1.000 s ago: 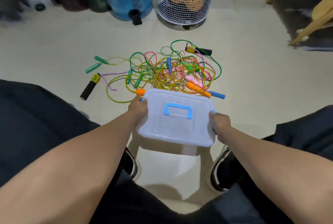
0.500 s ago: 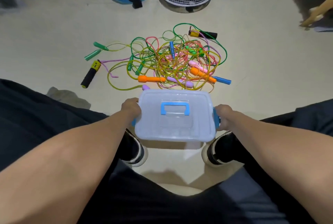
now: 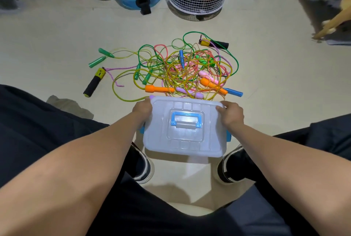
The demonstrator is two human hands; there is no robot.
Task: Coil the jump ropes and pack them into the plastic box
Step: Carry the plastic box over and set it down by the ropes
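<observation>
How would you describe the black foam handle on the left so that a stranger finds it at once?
Start at the tangled pile of jump ropes on the floor beyond the plastic box. Look left of the pile, past the two green handles. The handle lies alone, with black foam, a yellow collar and a purple braided cord.

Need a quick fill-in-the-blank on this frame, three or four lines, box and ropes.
1. Both hands hold the plastic box by its far ____.
2. The handle on the box lid is ____ in colour.
3. The jump ropes lie in a tangled ____ on the floor.
4. The box lid is ____, not off.

Missing words: corners; blue; pile; on
</observation>
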